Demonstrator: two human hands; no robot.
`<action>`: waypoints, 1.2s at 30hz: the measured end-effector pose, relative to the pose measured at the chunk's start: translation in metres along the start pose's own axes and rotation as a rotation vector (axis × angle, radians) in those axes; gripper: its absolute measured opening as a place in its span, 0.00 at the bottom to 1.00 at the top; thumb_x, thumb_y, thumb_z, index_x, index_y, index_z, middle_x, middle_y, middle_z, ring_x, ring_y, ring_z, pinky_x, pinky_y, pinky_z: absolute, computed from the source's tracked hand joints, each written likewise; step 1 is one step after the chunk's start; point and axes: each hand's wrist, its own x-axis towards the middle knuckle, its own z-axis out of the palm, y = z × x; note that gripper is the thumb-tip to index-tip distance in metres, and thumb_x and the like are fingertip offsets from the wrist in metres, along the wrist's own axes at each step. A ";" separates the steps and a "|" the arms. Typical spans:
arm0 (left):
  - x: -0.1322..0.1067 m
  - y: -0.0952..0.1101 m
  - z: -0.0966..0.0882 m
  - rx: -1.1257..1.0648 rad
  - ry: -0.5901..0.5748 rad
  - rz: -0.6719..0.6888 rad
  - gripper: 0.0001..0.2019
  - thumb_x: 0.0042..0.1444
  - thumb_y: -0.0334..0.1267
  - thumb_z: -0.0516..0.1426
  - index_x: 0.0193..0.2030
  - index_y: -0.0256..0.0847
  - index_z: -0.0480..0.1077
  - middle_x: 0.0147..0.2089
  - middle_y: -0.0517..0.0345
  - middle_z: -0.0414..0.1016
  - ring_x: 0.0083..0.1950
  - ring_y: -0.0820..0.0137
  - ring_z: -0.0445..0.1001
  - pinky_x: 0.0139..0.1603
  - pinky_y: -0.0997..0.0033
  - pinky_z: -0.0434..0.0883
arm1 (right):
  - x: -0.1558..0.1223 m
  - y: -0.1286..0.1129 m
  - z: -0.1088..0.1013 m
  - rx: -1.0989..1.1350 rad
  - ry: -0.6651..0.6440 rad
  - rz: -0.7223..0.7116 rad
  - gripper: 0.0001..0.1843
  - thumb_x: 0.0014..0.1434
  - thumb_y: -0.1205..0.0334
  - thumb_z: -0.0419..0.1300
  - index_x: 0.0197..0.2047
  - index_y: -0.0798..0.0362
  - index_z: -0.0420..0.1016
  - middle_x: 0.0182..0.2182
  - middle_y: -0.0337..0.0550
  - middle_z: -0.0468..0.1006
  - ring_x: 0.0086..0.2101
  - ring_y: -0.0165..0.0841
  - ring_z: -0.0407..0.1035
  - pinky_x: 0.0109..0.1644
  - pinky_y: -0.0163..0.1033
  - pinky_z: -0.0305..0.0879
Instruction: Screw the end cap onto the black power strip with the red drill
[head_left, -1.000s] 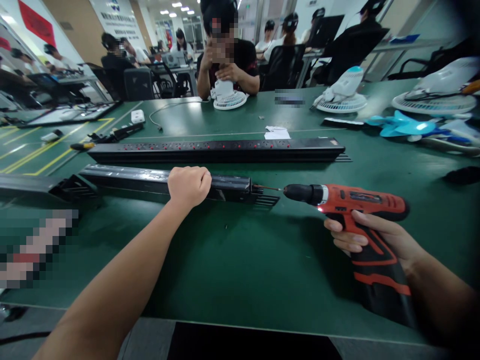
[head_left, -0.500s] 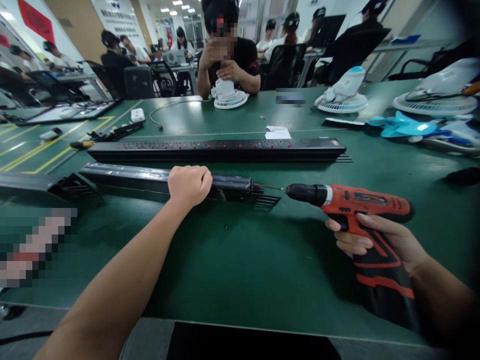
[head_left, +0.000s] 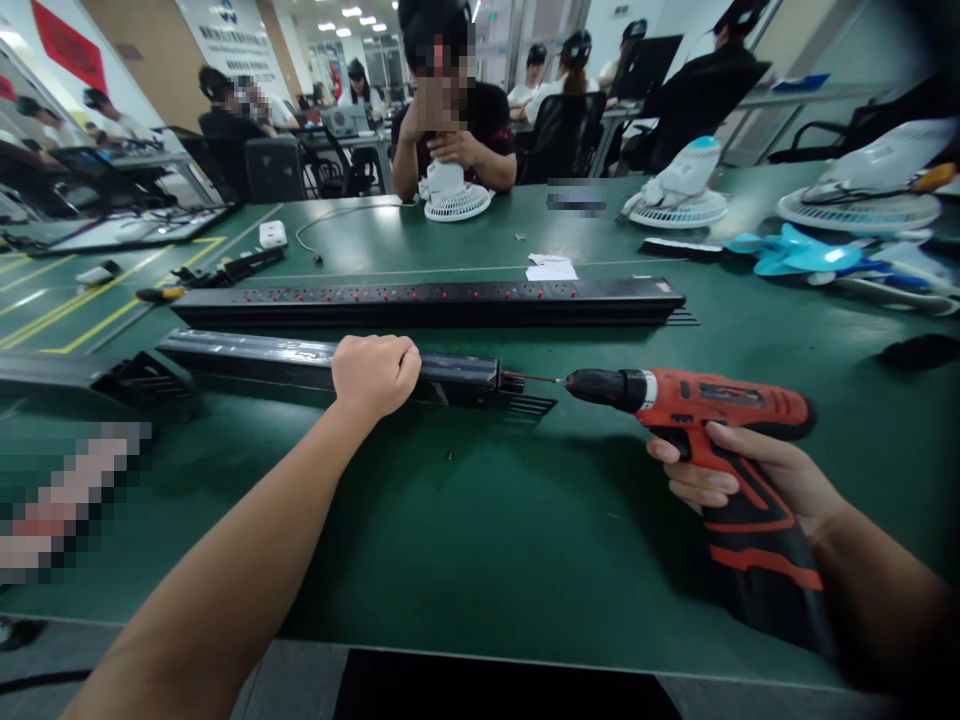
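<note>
My left hand (head_left: 375,374) is wrapped over a long black metal bar-shaped housing (head_left: 262,352), pressing it on the green table. My right hand (head_left: 750,475) grips a red and black cordless drill (head_left: 727,398) by its handle. The drill points left, and its long thin bit (head_left: 534,377) reaches the right end of the housing, where dark prongs stick out. Whether the tip sits in a screw is too small to tell. Behind the housing lies a long black power strip (head_left: 442,300) with a row of small red marks.
Across the green table (head_left: 480,540) a person holds a white fan part (head_left: 457,200). More white fan parts (head_left: 679,200) and blue fan blades (head_left: 802,250) lie at the right. Another black housing (head_left: 60,372) is at the left, with a white adapter (head_left: 272,234) farther back.
The whole view has shifted slightly. Both hands, the drill and the housing keep the same places relative to each other.
</note>
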 end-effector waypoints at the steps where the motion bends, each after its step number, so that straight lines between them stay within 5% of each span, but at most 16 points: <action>1: 0.000 0.000 0.000 0.000 -0.004 0.007 0.22 0.67 0.42 0.47 0.29 0.45 0.78 0.30 0.52 0.82 0.32 0.58 0.76 0.39 0.56 0.62 | 0.000 0.000 -0.001 0.002 -0.001 -0.011 0.19 0.54 0.44 0.77 0.36 0.51 0.82 0.19 0.35 0.63 0.21 0.30 0.47 0.23 0.37 0.64; 8: 0.001 0.000 -0.001 0.021 -0.025 0.029 0.21 0.66 0.40 0.46 0.28 0.45 0.77 0.30 0.54 0.82 0.31 0.60 0.75 0.37 0.58 0.60 | 0.003 0.006 -0.008 0.134 0.094 -0.041 0.17 0.50 0.51 0.79 0.38 0.49 0.83 0.28 0.42 0.73 0.28 0.36 0.68 0.34 0.37 0.79; 16: 0.001 0.001 -0.003 0.015 -0.029 0.028 0.22 0.66 0.40 0.47 0.26 0.44 0.77 0.27 0.54 0.80 0.28 0.61 0.72 0.37 0.57 0.61 | 0.001 0.003 0.006 0.104 0.141 -0.119 0.19 0.50 0.51 0.80 0.42 0.50 0.86 0.27 0.41 0.75 0.32 0.40 0.75 0.42 0.41 0.81; 28: 0.000 0.001 0.000 -0.002 0.023 0.045 0.21 0.65 0.40 0.48 0.26 0.43 0.76 0.27 0.54 0.80 0.29 0.62 0.72 0.36 0.59 0.59 | 0.003 0.003 0.003 0.072 0.130 -0.095 0.17 0.48 0.49 0.82 0.28 0.48 0.82 0.25 0.41 0.74 0.29 0.36 0.74 0.40 0.36 0.82; 36: 0.000 0.000 0.000 -0.008 0.018 0.050 0.21 0.65 0.40 0.47 0.26 0.43 0.76 0.27 0.54 0.80 0.29 0.63 0.72 0.35 0.59 0.56 | 0.004 0.003 0.003 0.090 0.191 -0.064 0.18 0.45 0.51 0.83 0.26 0.51 0.82 0.26 0.42 0.73 0.30 0.36 0.72 0.39 0.37 0.83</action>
